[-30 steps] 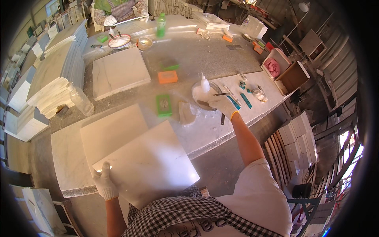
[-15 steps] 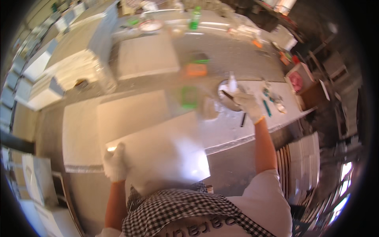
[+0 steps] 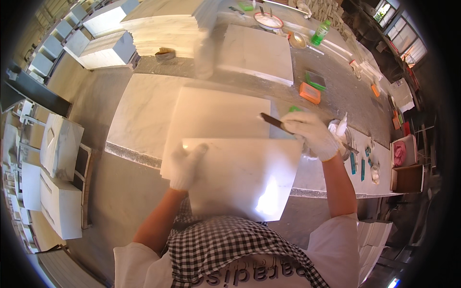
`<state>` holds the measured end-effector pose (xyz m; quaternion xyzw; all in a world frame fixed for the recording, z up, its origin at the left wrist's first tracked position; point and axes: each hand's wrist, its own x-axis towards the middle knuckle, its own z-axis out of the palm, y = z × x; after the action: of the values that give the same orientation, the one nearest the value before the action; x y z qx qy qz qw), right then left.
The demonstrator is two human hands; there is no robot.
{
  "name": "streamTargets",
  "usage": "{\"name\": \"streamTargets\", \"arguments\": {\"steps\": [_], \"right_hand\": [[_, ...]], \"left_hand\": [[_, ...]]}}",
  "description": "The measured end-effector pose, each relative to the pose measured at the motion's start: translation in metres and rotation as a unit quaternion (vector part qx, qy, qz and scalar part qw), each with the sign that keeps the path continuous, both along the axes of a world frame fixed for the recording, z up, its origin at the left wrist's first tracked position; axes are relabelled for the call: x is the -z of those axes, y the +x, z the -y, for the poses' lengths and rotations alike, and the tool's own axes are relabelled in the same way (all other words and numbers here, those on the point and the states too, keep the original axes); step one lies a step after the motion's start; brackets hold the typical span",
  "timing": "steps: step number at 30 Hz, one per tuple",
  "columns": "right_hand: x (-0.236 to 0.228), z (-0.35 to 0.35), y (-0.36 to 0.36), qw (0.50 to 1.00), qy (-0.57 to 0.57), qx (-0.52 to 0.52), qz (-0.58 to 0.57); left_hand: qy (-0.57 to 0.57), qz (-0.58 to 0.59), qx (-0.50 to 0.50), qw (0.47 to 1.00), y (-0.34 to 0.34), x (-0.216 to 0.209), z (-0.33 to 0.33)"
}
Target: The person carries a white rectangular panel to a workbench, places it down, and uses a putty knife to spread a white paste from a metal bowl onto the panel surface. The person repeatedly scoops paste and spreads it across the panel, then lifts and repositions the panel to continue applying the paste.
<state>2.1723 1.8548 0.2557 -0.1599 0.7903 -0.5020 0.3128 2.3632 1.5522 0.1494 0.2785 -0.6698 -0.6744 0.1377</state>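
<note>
A polished white stone tile [image 3: 235, 180] is tipped up against my checked apron, with light glaring off its lower right. My left hand [image 3: 185, 168], in a white glove, grips the tile's left edge with the thumb on its face. Above the tile's far right corner, my gloved right hand [image 3: 314, 134] is closed round a dark-bladed putty knife [image 3: 272, 120]. The blade points left, apart from the tile. Beyond lies another pale tile [image 3: 221, 108] on the white slab. A metal bowl with a white bottle [image 3: 341, 126] in it is partly hidden behind my right hand.
An orange box [image 3: 310, 93] and a green-edged box [image 3: 315, 80] sit past my right hand. Farther back are a tile stack [image 3: 161, 29], a bowl of white paste [image 3: 268, 20] and a green bottle [image 3: 321, 32]. Teal-handled tools [image 3: 362, 169] lie at the right.
My right hand has moved from the bowl, leftward with the putty knife, to above the tile's far right corner. The tile, still in my left hand, sits squarer. The whole view has swung.
</note>
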Motion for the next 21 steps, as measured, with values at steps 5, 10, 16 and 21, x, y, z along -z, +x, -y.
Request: {"name": "streamTargets", "arguments": {"steps": [5,10,16,21], "right_hand": [[0.008,0.056,0.007,0.994,-0.027,-0.098,-0.029],[0.021,0.078,0.001,0.979,-0.046,-0.189,-0.061],[0.027,0.087,0.002,0.977,-0.037,-0.203,-0.056],[0.028,0.088,0.004,0.977,-0.042,-0.202,-0.058]], "left_hand": [[0.013,0.007,0.012,1.0,0.001,0.004,0.0],[0.028,-0.014,0.014,0.999,0.001,0.003,-0.001],[0.044,-0.021,0.017,0.999,0.0,0.0,-0.001],[0.055,-0.027,0.02,0.998,0.0,-0.003,-0.002]]}}
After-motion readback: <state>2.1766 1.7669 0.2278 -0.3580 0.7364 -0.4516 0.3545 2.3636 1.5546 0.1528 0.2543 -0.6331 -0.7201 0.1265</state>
